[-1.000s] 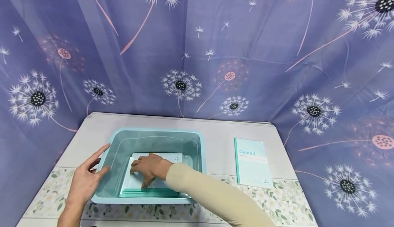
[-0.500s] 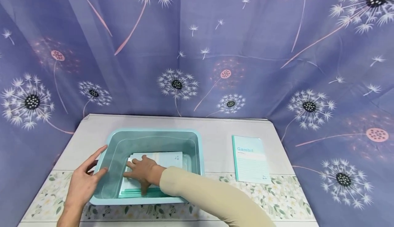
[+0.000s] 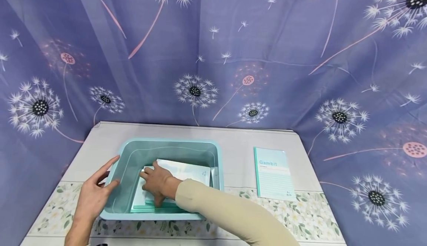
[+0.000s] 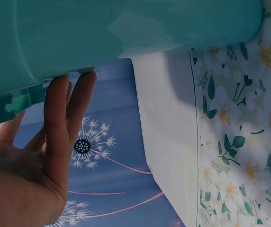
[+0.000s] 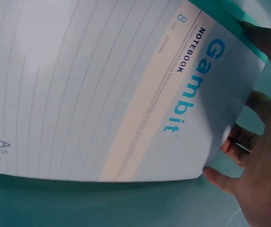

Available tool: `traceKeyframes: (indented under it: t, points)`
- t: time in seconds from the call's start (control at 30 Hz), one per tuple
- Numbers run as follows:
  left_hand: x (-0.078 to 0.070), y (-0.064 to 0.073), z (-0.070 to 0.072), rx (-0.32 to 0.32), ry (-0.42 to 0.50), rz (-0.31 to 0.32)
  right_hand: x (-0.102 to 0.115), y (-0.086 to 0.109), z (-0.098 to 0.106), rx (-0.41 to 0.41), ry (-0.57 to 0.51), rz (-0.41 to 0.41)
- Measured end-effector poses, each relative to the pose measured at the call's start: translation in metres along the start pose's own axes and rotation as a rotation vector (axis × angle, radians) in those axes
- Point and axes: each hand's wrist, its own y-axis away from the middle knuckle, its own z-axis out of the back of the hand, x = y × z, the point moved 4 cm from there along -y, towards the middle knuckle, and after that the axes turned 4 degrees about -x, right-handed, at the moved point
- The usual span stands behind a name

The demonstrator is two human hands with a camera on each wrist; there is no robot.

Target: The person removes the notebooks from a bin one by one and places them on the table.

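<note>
In the head view my left hand (image 3: 91, 194) holds the left rim of a light blue-green plastic bin (image 3: 218, 160), thumb lapping over the edge and the other fingers outside. The left wrist view has those fingers (image 4: 55, 127) against the bin's outer wall. Inside the bin, my right hand (image 3: 156, 184) grips the top end of a pale "Gambit" notebook (image 3: 186, 171). In the right wrist view its thumb and fingers sit along that notebook's end, near the green spine (image 5: 230, 23). This notebook lies askew over other notebooks (image 3: 138, 197) with green spines.
Another Gambit notebook (image 3: 275, 175) lies on the white table cover (image 3: 237, 146), right of the bin. A floral band (image 3: 300, 212) runs along the near part of the cover. Blue dandelion-print curtains (image 3: 213, 53) rise behind and at both sides.
The uppermost notebook has turned and shifted right across the pile, its far edge now higher in view. My right hand stays at its left end. My left hand keeps its place at the rim.
</note>
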Motion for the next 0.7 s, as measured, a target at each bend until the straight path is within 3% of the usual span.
traceKeyframes:
  t: [0.1, 0.43, 0.57, 0.7]
  points:
    - [-0.001, 0.000, 0.000, -0.007, 0.013, -0.014, -0.002, 0.001, 0.001, -0.022, 0.017, -0.018]
    - [-0.003, 0.001, -0.002, -0.009, 0.052, -0.046, -0.019, 0.007, 0.012, -0.122, -0.067, -0.074]
    - [-0.002, 0.001, -0.001, -0.008, 0.055, -0.037, -0.032, 0.015, 0.022, -0.235, -0.132, -0.135]
    - [-0.001, 0.002, 0.001, -0.013, 0.037, -0.014, -0.054, 0.030, 0.035, -0.408, -0.242, -0.273]
